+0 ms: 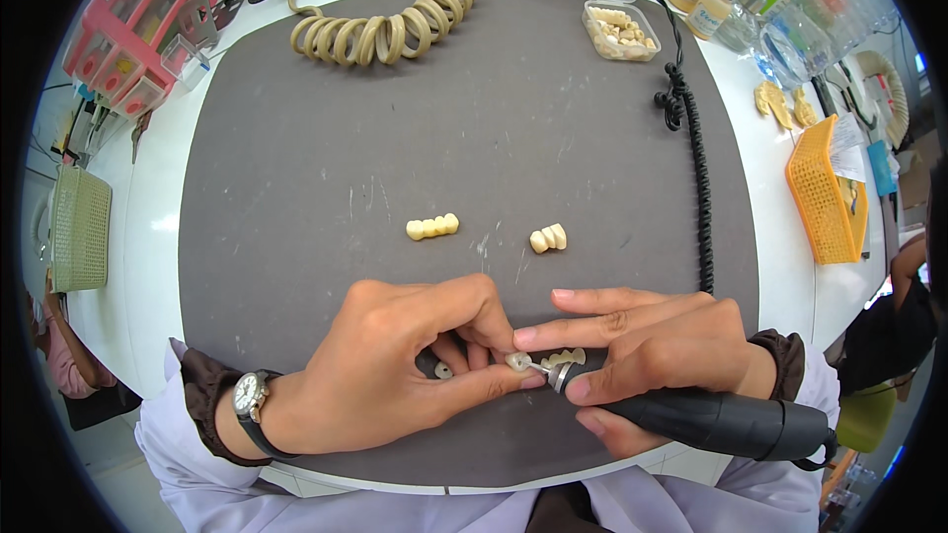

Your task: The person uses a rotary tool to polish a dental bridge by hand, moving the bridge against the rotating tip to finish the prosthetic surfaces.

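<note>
My left hand pinches a small tooth-coloured dental crown between thumb and forefinger. My right hand is wrapped round a black rotary handpiece, its thin metal bit at the crown; whether it touches I cannot tell. The right forefinger stretches over to the left fingertips. Just beyond the handpiece's nose lies a dental bridge, partly covered by the right hand. Another small crown shows through the gap in my left fingers. Farther off on the mat rest a longer bridge and a shorter bridge.
A grey mat covers the white table. Along its far edge are a coiled beige hose and a clear box of teeth. A black coiled cord runs down the right. An orange basket and green basket flank the mat.
</note>
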`<state>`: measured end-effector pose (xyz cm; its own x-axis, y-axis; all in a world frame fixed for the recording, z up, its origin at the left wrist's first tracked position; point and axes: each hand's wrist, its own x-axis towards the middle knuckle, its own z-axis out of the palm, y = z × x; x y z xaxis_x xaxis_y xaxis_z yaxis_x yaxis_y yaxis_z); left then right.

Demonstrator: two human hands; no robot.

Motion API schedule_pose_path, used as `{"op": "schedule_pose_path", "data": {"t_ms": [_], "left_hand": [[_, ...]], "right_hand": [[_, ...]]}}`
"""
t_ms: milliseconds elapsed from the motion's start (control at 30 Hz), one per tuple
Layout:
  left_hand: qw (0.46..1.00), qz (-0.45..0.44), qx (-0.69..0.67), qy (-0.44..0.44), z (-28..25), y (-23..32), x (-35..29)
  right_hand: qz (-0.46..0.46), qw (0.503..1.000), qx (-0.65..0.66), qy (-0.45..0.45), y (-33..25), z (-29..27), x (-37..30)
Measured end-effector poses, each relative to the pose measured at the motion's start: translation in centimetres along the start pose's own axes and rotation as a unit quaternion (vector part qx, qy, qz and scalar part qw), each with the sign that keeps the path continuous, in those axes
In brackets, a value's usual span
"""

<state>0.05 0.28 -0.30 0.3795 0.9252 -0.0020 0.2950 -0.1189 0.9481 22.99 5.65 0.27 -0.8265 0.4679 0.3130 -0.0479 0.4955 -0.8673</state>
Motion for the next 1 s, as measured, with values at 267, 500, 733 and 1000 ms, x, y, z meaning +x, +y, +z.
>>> {"op": "schedule_pose_path", "data": {"t_ms": [267,500,733,1000], "left_hand": [[1.0,0.003,0.003,0.002,-0.02,-0.01,0.03],[1.0,0.009,0.005,0.002,0.02,-0.11,0.02],[1.0,0.008,0.007,0.002,0.01,-0.12,0.03],[1.0,0.003,0.003,0.003,0.01,-0.01,0.05]], "right_hand": [[0.0,1.0,-0.005,0.001,0.07,0.07,0.0],[0.006,1.0,0.003,0.012,0.07,0.14,-0.2],[-0.001,1.0,0.002,-0.004,0.17,-0.1,-0.09],[-0.008,1.0,0.005,0.004,0.54,0.08,-0.21]]}}
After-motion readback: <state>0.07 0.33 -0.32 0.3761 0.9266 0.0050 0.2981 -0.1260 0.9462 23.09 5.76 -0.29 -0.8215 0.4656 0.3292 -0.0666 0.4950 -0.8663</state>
